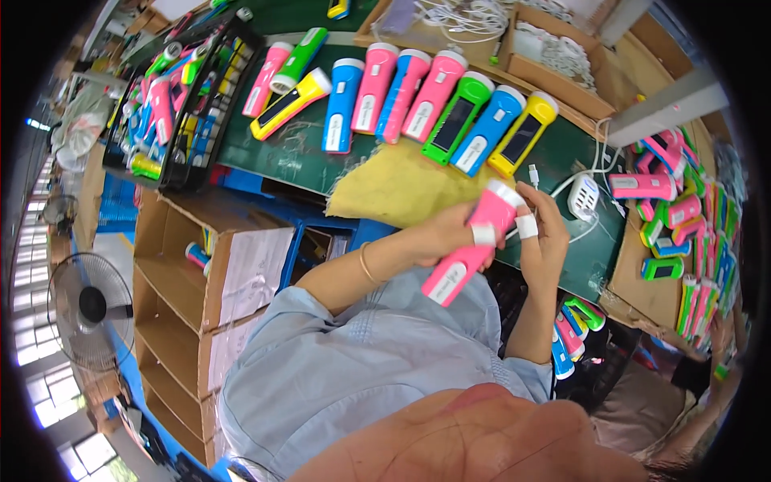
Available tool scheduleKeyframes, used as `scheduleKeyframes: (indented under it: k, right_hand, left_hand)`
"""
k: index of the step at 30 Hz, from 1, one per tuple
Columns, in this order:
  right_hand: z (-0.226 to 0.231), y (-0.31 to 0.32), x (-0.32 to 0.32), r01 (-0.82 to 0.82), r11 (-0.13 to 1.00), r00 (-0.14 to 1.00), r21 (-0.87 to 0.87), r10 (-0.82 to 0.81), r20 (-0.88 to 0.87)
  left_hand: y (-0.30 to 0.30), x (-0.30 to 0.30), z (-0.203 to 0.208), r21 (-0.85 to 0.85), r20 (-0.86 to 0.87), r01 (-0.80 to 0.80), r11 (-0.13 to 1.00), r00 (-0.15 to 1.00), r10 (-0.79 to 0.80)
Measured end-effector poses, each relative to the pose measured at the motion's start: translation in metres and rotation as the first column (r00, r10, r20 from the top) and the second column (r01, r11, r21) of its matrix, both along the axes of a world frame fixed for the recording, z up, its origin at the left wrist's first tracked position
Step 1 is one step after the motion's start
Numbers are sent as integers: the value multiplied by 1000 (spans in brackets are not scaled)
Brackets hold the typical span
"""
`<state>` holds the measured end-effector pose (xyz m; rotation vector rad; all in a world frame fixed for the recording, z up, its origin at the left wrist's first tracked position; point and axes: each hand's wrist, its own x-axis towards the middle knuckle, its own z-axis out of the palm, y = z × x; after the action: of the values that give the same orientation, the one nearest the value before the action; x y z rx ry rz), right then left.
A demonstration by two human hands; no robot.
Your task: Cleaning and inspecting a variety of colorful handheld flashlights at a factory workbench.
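Note:
My left hand (446,233) is wrapped around a pink flashlight (451,279), which is tilted with its white-rimmed head up and to the right. White tape covers one finger of this hand. Close by on the right, my right hand (546,249) has bent fingers, also with white tape on one. A white USB plug (534,174) shows just above its fingertips, and its cable appears to run into the fingers; the exact grip is partly hidden. Ahead of both hands, a yellow cloth (385,189) lies on the green table (309,169).
Several flashlights (345,104) line the table's far side. A black crate (173,153) of flashlights stands at the left, above a cardboard shelf (173,289). A white USB hub (583,197) lies right of my hands. More flashlights (675,213) are piled at the far right, near another person's arm (707,418).

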<state>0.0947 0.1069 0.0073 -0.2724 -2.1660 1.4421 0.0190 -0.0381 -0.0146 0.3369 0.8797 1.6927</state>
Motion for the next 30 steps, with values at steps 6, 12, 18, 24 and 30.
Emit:
scheduleKeyframes:
  k: [6, 12, 18, 24, 30]
  right_hand:
    - [-52, 1, 20, 156, 867, 981, -473, -79, 180]
    - [-57, -6, 27, 147, 905, 985, -400, -97, 142]
    - [-53, -7, 29, 201, 892, 976, -405, -147, 160]
    - [-39, 3, 24, 103, 822, 987, -560, -16, 157]
    - [-39, 30, 20, -29, 673, 997, -739, 73, 28]
  left_hand:
    - [19, -22, 18, -5, 89, -151, 988, 984, 151]
    - [33, -34, 19, 31, 164, -198, 980, 968, 190]
    - [38, -43, 30, 27, 239, -102, 994, 966, 93]
    - [55, -58, 7, 17, -268, -452, 892, 857, 440]
    - [68, -54, 81, -136, -952, -711, 690, 286, 107]
